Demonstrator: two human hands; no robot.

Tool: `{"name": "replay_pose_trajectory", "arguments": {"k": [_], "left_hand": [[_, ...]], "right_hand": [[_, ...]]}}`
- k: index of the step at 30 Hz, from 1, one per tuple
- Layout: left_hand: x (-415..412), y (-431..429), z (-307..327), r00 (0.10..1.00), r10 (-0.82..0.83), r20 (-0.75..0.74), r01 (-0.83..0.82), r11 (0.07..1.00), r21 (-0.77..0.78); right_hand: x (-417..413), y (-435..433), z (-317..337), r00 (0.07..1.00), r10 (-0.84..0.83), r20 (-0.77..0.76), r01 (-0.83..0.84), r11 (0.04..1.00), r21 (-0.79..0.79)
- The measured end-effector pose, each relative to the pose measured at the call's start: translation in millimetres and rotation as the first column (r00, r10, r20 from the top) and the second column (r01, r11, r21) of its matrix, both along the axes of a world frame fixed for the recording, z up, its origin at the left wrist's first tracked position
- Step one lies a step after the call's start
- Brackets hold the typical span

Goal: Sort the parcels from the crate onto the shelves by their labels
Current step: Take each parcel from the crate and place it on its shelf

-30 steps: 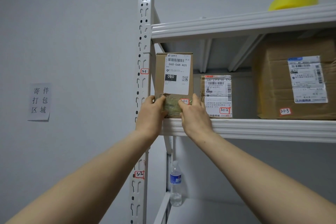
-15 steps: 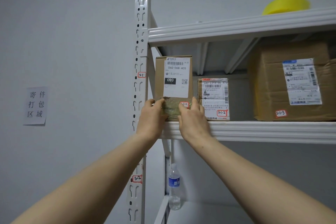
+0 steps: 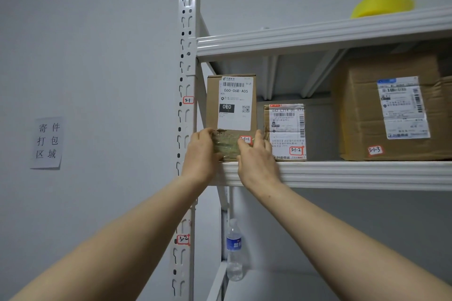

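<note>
A small upright cardboard parcel [image 3: 231, 105] with a white label and a red-framed tag 3-1-1 stands at the left end of the white shelf [image 3: 342, 173]. My left hand [image 3: 199, 154] holds its lower left edge, thumb on the front. My right hand [image 3: 256, 159] holds its lower right edge, fingers covering part of the tag. To its right stands a smaller parcel [image 3: 286, 132] tagged 3-1-2, then a large brown box [image 3: 391, 110] tagged 3-1-3. The crate is out of view.
A perforated white upright [image 3: 187, 105] with tags 3-1 and 3-2 stands left of the parcels. A yellow object [image 3: 381, 5] lies on the shelf above. A water bottle [image 3: 234, 249] stands on the lower shelf. A paper sign [image 3: 47, 142] hangs on the wall.
Both hands stay on the bottom corners of the 3-1-1 parcel. The parcel has barely shifted on the shelf; the view has moved slightly.
</note>
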State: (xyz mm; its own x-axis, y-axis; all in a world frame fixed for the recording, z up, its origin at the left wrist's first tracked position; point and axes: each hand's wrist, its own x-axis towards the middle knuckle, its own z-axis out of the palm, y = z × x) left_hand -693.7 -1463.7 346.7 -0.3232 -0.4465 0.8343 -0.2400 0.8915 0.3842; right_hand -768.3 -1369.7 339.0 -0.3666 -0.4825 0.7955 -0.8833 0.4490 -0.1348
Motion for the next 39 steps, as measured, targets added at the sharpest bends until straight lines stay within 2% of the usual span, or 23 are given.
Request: {"name": "replay_pose_trajectory", "arguments": {"k": [9, 16, 19, 25, 29, 34, 37, 39], "left_hand": [[3.6, 4.6, -1.2, 1.0, -0.015, -0.004, 0.015, 0.998, 0.067], [7.1, 6.7, -1.6, 1.0, 0.015, 0.022, -0.016, 0.999, 0.051], [10.4, 11.5, -3.1, 0.999, 0.035, 0.006, -0.035, 0.999, 0.015], [7.9, 39.4, -11.0, 0.997, 0.051, -0.06, -0.061, 0.982, -0.176], [-10.6, 68.6, -28.3, 0.998, -0.05, -0.029, 0.039, 0.957, -0.287], [-42.2, 113.8, -71.7, 0.977, -0.202, 0.076, 0.215, 0.924, -0.315], [-60.8, 155.1, -97.8, 0.926, -0.322, 0.197, 0.369, 0.882, -0.294], [-72.9, 187.1, -119.1, 0.858, -0.399, 0.323, 0.483, 0.841, -0.244]], "right_hand": [[3.5, -1.3, -2.2, 0.999, 0.021, 0.038, -0.019, 0.998, -0.054], [7.4, -4.8, -3.1, 0.997, 0.036, 0.074, -0.027, 0.993, -0.112], [10.3, -1.8, -3.6, 0.997, 0.043, 0.063, -0.034, 0.989, -0.141], [5.3, 21.6, -9.0, 1.0, 0.009, -0.002, -0.009, 0.977, -0.214], [-11.3, 54.1, -20.0, 0.998, -0.056, -0.009, 0.053, 0.978, -0.202], [-29.4, 130.0, -56.9, 0.972, -0.233, 0.035, 0.235, 0.954, -0.188], [-34.3, 193.6, -88.8, 0.915, -0.39, 0.106, 0.402, 0.905, -0.14], [-30.5, 239.3, -113.6, 0.841, -0.509, 0.184, 0.529, 0.845, -0.076]]}}
